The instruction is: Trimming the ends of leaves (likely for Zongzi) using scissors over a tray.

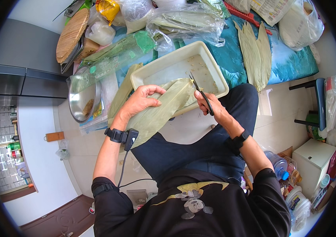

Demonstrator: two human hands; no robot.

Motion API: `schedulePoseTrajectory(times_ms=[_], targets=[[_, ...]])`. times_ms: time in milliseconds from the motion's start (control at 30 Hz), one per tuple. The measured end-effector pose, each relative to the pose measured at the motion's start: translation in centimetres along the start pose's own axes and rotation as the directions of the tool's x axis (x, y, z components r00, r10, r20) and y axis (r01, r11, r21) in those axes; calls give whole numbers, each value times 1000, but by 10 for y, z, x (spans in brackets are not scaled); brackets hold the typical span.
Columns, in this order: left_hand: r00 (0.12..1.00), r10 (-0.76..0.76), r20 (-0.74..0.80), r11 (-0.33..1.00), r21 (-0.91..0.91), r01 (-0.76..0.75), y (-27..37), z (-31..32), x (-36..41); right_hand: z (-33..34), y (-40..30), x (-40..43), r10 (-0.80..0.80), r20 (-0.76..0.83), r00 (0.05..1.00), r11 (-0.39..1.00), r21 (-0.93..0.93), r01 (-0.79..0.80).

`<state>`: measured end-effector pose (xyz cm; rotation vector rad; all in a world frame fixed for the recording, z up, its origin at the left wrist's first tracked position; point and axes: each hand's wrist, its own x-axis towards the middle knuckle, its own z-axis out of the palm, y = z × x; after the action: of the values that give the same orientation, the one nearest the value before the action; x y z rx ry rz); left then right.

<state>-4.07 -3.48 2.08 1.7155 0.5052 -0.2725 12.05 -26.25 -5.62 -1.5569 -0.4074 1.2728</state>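
Note:
Long pale-green dried leaves (159, 111) lie across my lap and over the near edge of a cream plastic basin (136, 77). My left hand (141, 99) grips them, thumb on top and fingers curled at their far edge. In my right hand (211, 106) is a pair of black-handled scissors (203, 94), its blades pointing up and away beside the leaves' narrow end. The blade tips look slightly parted. Small cut bits (206, 71) are scattered on the basin's floor. Part of the leaf stack is hidden under my left hand.
More leaves (255, 56) hang over the blue tablecloth's (292, 68) edge at right. Left of the basin are another leaf bundle (120, 91) and a steel bowl (85, 94). Bagged leaves (185, 22) and a red brush-like tool (248, 17) lie at the back. Water bottles (276, 164) stand at lower right.

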Motion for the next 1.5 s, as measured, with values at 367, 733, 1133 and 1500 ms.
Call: schedulePoseTrajectory(times_ms=[367, 733, 1133, 1500], targets=[[1000, 6, -1, 1000, 12, -6, -2, 0, 3, -1, 0, -1, -1, -66, 998, 994, -107, -6], [1000, 9, 4, 998, 56, -9, 4, 1, 8, -5, 1, -1, -3, -101, 995, 989, -145, -12], [1000, 12, 12, 995, 98, -13, 1, 0, 15, -5, 0, -2, -45, -170, 984, 930, -367, -21], [960, 145, -239, 942, -264, -207, 4, 12, 25, 0, 1, 3, -47, -145, 988, 992, 113, 64]])
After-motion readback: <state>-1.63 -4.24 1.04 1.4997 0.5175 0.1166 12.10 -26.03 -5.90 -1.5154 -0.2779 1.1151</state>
